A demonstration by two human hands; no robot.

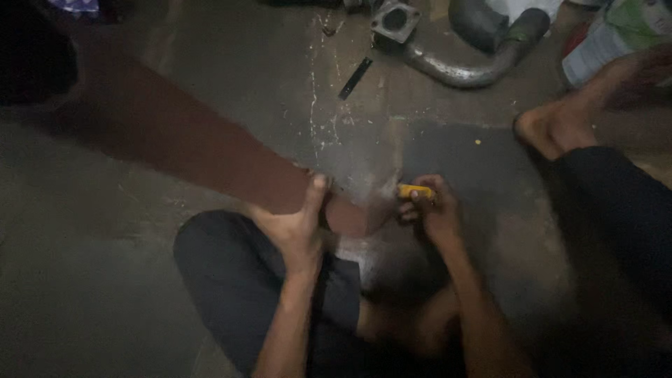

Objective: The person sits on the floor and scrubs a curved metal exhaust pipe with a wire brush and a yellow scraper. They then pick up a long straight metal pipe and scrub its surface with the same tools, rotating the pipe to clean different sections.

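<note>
On floor, left hand (297, 227) gripping board (175, 140), right hand (430, 210) pinching yellow tool (414, 190)

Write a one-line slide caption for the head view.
Seated on a dim floor, left hand steadies a long reddish-brown board while right hand grips a small yellow tool at its end.

Open floor to our left, clutter ahead

We see bare floor (91, 280) left; the long brown board (175, 143), a bent metal pipe (455, 66), a small dark strip (355, 78) and a bare foot (553, 126) block ahead and right.
</note>
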